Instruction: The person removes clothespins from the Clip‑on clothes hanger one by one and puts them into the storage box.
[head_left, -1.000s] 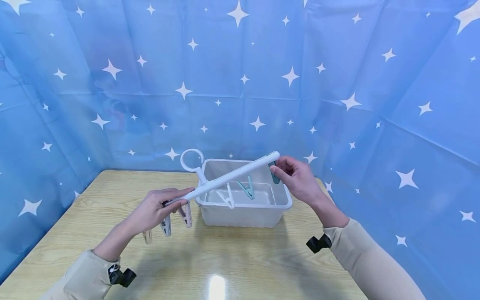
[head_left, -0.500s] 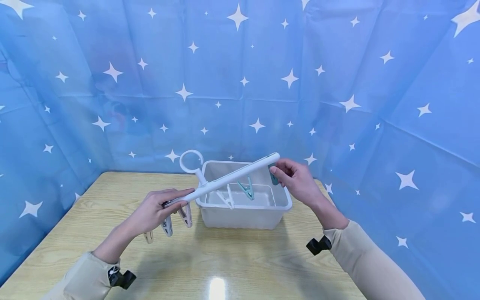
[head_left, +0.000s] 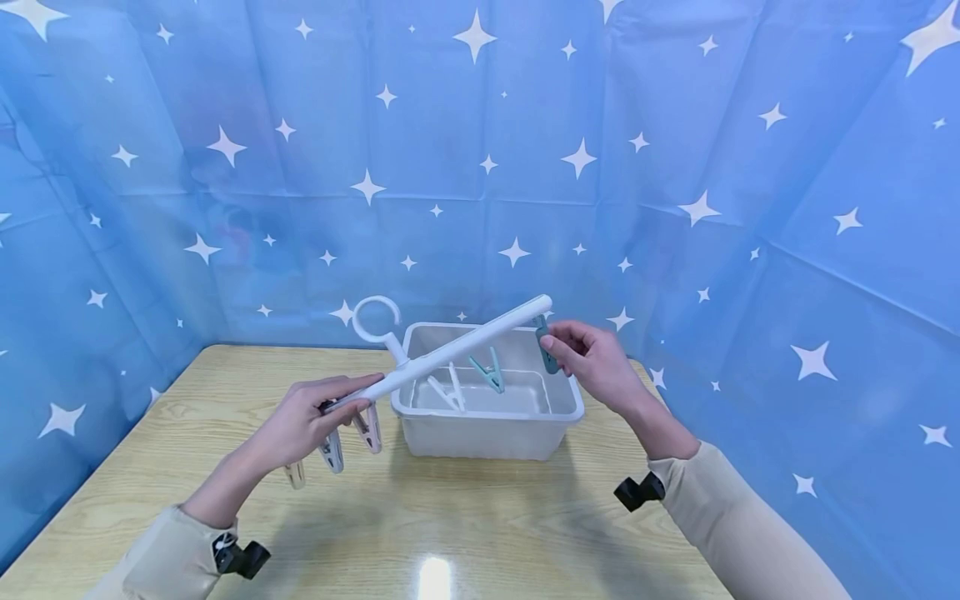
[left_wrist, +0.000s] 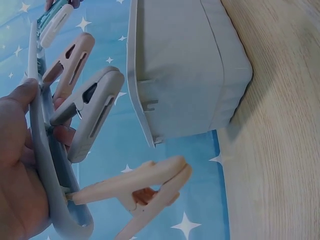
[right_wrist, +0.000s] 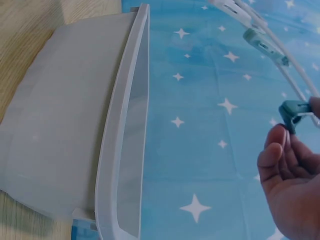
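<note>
My left hand [head_left: 341, 400] grips the low left end of a white hanger bar [head_left: 450, 354], which slants up to the right over a white bin [head_left: 487, 433]. A ring hook [head_left: 372, 319] stands on the bar. Three pink and grey clips [head_left: 367, 429] hang by that hand; in the left wrist view they are a pink clip [left_wrist: 135, 192], a grey clip [left_wrist: 92, 112] and another pink one [left_wrist: 70, 62]. My right hand [head_left: 551, 340] pinches a teal clip [head_left: 547, 354] under the bar's high end, the same teal clip [right_wrist: 292, 112] in the right wrist view. A white clip [head_left: 452, 387] and another teal clip [head_left: 487, 371] hang mid-bar.
The bin [right_wrist: 75, 130] stands near the far edge of a light wooden table [head_left: 450, 525]; what lies inside it is hidden by the bar and clips. Blue star-printed cloth [head_left: 480, 150] walls the table on three sides. Bare tabletop lies in front of the bin.
The hanger has shifted slightly up and to the left, its ring and hanging clips moving with it. Both hands keep their holds.
</note>
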